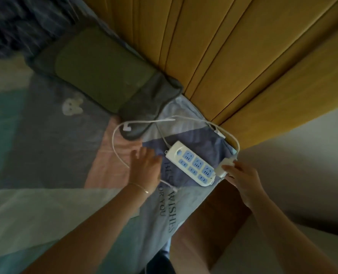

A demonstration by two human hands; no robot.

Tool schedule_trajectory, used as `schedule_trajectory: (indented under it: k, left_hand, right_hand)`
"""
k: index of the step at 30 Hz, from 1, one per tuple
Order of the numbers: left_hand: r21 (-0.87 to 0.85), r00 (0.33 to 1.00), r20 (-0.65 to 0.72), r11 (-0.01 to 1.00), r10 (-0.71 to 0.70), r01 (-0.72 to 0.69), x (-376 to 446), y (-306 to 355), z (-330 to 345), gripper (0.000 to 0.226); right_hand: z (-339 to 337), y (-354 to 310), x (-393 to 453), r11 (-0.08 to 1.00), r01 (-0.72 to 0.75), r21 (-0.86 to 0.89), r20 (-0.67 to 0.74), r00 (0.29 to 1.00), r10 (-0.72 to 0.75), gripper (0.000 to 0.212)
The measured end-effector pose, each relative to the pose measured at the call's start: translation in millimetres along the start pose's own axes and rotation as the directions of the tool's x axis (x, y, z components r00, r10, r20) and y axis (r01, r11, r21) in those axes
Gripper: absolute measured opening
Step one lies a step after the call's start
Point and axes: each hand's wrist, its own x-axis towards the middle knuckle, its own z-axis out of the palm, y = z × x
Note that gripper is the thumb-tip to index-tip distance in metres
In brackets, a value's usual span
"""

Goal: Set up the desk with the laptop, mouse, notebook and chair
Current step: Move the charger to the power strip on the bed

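Observation:
A white power strip [191,164] with blue sockets lies on the bed near its right edge. My right hand [241,178] grips a white charger block [224,167] at the strip's near end. A thin white cable [117,149] loops from there across the sheet towards the pillow. My left hand [145,167] rests flat on the sheet beside the strip, fingers spread, over part of the cable. Laptop, mouse, notebook and chair are not in view.
A green and grey pillow [104,76] lies against the mustard padded headboard [243,56]. The patterned bedsheet [45,135] bears printed words. A dark blanket [15,22] is bunched at the far left. Right of the bed's wooden side [209,224] is a pale wall [302,165].

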Motion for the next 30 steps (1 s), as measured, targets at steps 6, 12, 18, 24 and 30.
schedule_trajectory:
  k: [6,12,18,24,30]
  left_hand:
    - [-0.157,0.954,-0.013,0.941,0.301,-0.299,45,59,67,0.070]
    - [-0.229,0.959,-0.030,0.932,0.281,-0.280,54,66,107,0.084]
    - [-0.253,0.955,-0.118,0.921,0.274,-0.295,57,62,115,0.084]
    - [-0.244,0.964,-0.098,0.933,0.247,-0.264,56,67,116,0.079]
    - [-0.244,0.967,-0.107,0.937,0.229,-0.249,57,69,120,0.079]
  right_hand:
    - [1,23,18,0.995,0.079,-0.064,0.039,0.996,-0.076,0.027]
    - [0,40,25,0.994,0.097,0.058,0.174,0.979,-0.106,0.045]
    - [3,47,27,0.983,0.095,0.160,0.229,0.965,-0.130,0.053]
    - [4,57,30,0.986,0.161,0.046,0.186,0.968,-0.167,0.054]
    - [9,50,32,0.951,0.285,-0.120,0.217,0.942,-0.255,0.059]
